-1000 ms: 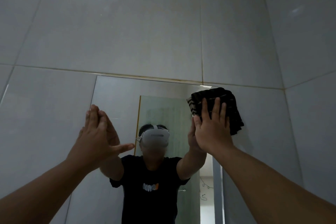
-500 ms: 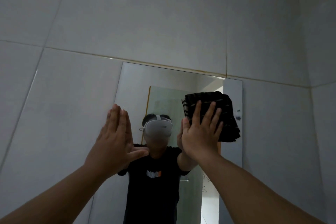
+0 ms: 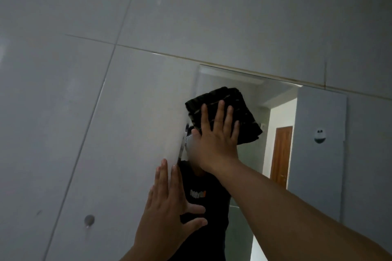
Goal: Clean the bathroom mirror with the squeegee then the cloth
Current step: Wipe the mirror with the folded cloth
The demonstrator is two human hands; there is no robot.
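Both hands flat: right hand [image 3: 214, 140] presses cloth [image 3: 224, 112] on mirror [image 3: 318, 165].

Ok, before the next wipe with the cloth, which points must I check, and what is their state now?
1. Cloth is under the right hand, flat on the mirror: ok.
2. Cloth is folded into a pad, not hanging loose: ok.
3. Left hand is braced near the mirror's left edge, open palm, fingers spread: ok.
4. Wipe path to the right is free; only a small white fitting shows near the right edge: ok.
5. Glass is free of streaks: cannot tell, the picture is blurred.
6. Squeegee is put aside: cannot tell, it is not in view.
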